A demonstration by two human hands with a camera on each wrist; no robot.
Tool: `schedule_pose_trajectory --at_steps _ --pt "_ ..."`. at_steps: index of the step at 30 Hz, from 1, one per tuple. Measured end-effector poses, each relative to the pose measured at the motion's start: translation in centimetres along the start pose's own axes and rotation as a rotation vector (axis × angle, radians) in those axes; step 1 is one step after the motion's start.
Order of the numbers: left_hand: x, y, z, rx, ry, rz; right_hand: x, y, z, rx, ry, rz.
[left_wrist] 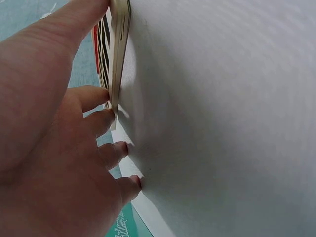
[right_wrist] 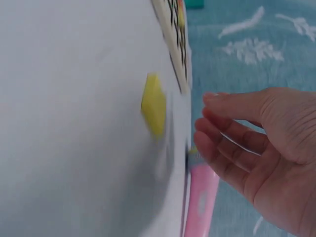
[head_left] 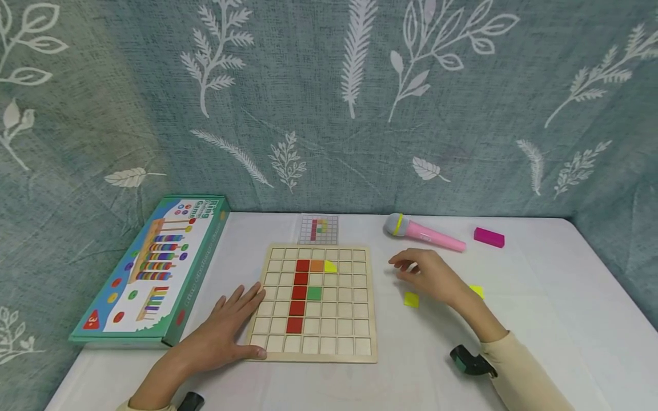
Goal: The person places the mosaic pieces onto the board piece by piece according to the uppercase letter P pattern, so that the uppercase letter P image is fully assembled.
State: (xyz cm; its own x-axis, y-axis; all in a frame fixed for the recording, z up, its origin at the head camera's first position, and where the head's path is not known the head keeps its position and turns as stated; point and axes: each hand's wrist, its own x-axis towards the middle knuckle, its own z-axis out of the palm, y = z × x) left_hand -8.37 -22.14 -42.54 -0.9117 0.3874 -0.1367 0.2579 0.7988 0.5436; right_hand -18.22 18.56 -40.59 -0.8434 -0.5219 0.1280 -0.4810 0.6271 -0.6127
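Note:
My left hand (head_left: 218, 331) lies spread along the left side of a wooden grid board (head_left: 372, 319), its thumb at the lower left corner and its fingertips at the left edge. Several red squares (head_left: 299, 293) run down one column of the board. Beside the top one sit an orange square (head_left: 317, 266) and a yellow piece with a rounded corner (head_left: 330, 266); a green square (head_left: 314, 293) lies lower down. My right hand (head_left: 429, 275) hovers right of the board, its fingers loosely curled, with nothing visible in them. Just below it lies a yellow piece (right_wrist: 154, 106) on the table.
A pattern card (head_left: 319, 228) lies behind the board. At the back right are a pink toy microphone (head_left: 432, 234) and a magenta block (head_left: 489, 237). Another yellow piece (head_left: 477, 291) shows partly behind my right wrist. A green game box (head_left: 154, 274) stands at the left.

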Motion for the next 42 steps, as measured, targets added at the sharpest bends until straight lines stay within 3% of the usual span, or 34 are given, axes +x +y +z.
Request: schedule_pose_trajectory --at_steps 12,25,32,42 --pt "-0.1 0.1 0.0 -0.002 0.004 -0.003 -4.6 4.0 -4.0 -0.086 0.077 0.102" --pt "-0.1 0.3 -0.2 -0.008 -0.002 -0.007 -8.8 6.5 -6.4 -0.167 0.047 0.227" --pt "-0.2 0.4 -0.3 -0.013 0.0 0.005 -9.5 7.0 -6.6 -0.164 0.056 0.245" --pt "-0.2 0.5 -0.5 -0.012 -0.007 0.007 -8.8 6.3 -6.6 -0.13 0.063 0.199"
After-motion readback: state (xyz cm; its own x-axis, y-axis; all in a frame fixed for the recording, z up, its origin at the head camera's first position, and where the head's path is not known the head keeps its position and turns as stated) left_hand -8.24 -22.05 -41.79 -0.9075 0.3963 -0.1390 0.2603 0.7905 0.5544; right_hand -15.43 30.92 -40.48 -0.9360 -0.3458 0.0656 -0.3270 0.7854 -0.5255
